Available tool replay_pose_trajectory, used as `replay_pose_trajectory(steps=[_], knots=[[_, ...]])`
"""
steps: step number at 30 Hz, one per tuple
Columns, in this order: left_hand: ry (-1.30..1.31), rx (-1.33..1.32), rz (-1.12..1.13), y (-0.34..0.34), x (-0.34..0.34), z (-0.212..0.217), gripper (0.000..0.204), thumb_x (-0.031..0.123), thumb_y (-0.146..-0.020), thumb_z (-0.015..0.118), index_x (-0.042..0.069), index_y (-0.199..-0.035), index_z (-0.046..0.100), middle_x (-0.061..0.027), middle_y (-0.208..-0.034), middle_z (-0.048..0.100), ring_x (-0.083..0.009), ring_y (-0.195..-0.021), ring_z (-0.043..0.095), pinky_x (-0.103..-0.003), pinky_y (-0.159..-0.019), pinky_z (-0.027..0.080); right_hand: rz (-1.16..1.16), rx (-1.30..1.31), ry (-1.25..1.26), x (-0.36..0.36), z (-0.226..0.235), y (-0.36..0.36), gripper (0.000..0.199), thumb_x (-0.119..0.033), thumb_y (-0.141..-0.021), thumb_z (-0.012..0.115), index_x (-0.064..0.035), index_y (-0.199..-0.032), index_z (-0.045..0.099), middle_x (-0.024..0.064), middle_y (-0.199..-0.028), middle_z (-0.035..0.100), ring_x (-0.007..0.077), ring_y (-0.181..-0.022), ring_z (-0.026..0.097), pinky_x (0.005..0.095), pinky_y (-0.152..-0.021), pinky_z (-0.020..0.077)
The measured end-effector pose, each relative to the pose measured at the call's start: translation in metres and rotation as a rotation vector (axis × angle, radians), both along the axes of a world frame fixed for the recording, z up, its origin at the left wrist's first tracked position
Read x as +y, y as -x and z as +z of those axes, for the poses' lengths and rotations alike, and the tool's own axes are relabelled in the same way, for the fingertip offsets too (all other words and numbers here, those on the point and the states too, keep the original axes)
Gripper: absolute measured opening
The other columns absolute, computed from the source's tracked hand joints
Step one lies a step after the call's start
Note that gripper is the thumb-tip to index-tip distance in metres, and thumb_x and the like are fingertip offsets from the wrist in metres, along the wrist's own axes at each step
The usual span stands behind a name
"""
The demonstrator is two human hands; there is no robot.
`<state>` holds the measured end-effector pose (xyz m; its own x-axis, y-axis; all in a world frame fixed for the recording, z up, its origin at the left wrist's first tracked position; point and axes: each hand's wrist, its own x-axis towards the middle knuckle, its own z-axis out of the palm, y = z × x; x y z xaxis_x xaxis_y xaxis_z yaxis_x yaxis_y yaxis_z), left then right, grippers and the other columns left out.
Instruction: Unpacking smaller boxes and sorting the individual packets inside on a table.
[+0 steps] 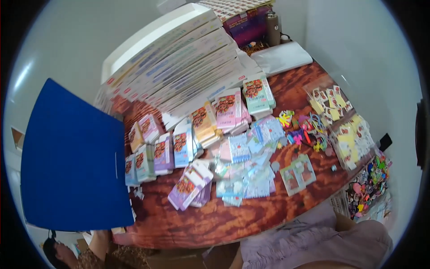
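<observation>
Fingers of both hands out of view; cannot tell whether open, closed or gripping. All positions read from the sachet pile point(239, 149), which lies near the middle of the table point(215, 231), its pale blue packets overlapping. Far left of the pile: large blue panel point(76, 157), upright, with another person's forearm point(98, 244) below its lower edge. Left of the pile: a cluster of small pink, orange, green and blue boxes point(150, 127), then a purple box stack point(164, 152) and a light blue box stack point(180, 145) next to it. Behind and left: long white cartons point(179, 67), packed against one another. Front left, near the pile: purple boxes point(183, 187), leaning and overlapping. Directly behind: orange boxes point(204, 123), pink boxes point(229, 110) and green boxes point(257, 96), in that order. Far behind, to the right: folded white sheeting point(284, 58) and a grey-brown flask point(273, 29). Just right: coloured trinkets point(306, 134), loosely heaped. Front right: two clear green-tinted packets point(298, 175), side by side; wearer's mauve garment point(295, 237) nearer still. Far right: printed cards point(331, 104), a clear bag of cards point(354, 140) and, lowest, mixed trinkets point(368, 184).
</observation>
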<state>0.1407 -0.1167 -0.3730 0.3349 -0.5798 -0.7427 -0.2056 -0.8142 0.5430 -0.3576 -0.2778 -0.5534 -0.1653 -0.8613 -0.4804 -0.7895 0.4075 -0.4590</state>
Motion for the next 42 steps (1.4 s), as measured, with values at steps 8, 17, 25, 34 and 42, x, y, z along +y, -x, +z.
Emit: replay_pose_trajectory(steps=[8, 17, 25, 34, 42], knots=[[-0.078, -0.007, -0.422, 0.036, 0.06, 0.153, 0.048, 0.036, -0.097, 0.06, 0.005, -0.134, 0.058, -0.0145, -0.132, 0.063, -0.0282, -0.119, 0.061, -0.038, -0.1, 0.046, 0.135, 0.065, 0.096, 0.021, 0.018, 0.023, 0.027, -0.019, -0.089, 0.057, -0.0006, -0.104, 0.07, 0.0247, -0.097, 0.069, 0.0414, -0.094, 0.066, 0.0449, -0.079, 0.0498], [0.951, -1.149, -0.583, -0.052, -0.211, 0.395, 0.046, 0.005, -0.085, 0.067, 0.003, -0.129, 0.056, -0.0222, -0.126, 0.059, -0.0406, -0.114, 0.057, -0.046, -0.096, 0.048, 0.242, -0.181, 0.212, -0.004, 0.147, -0.028, 0.028, -0.019, -0.09, 0.052, 0.0012, -0.099, 0.069, 0.0286, -0.093, 0.066, 0.0449, -0.091, 0.065, 0.0508, -0.078, 0.0488], [0.991, -1.817, -0.631, -0.165, -0.423, 0.462, 0.035, 0.006, -0.089, 0.054, 0.004, -0.124, 0.061, -0.0169, -0.126, 0.062, -0.0377, -0.117, 0.056, -0.047, -0.097, 0.045, 0.076, -0.269, 0.166, 0.036, 0.122, 0.001, 0.024, -0.019, -0.089, 0.058, -0.0005, -0.099, 0.07, 0.0257, -0.093, 0.067, 0.0415, -0.089, 0.066, 0.0436, -0.075, 0.0504], [1.03, -1.767, -0.542, -0.158, -0.461, 0.456, 0.013, 0.017, -0.091, 0.053, 0.008, -0.091, 0.063, -0.0116, -0.097, 0.068, -0.0342, -0.091, 0.066, -0.046, -0.074, 0.052, 0.058, -0.204, 0.185, 0.061, -0.031, 0.106, 0.024, -0.017, -0.088, 0.059, -0.0012, -0.102, 0.071, 0.0246, -0.091, 0.069, 0.0374, -0.089, 0.069, 0.0386, -0.077, 0.0515], [1.272, -1.943, -0.378, -0.145, -0.282, 0.479, 0.007, 0.016, -0.093, 0.059, 0.013, -0.093, 0.065, -0.0086, -0.087, 0.065, -0.0321, -0.079, 0.065, -0.041, -0.064, 0.052, 0.328, -0.148, -0.055, 0.072, 0.055, 0.117, 0.025, -0.017, -0.089, 0.059, -0.0008, -0.104, 0.071, 0.0239, -0.09, 0.069, 0.0371, -0.089, 0.069, 0.0384, -0.077, 0.0518]])
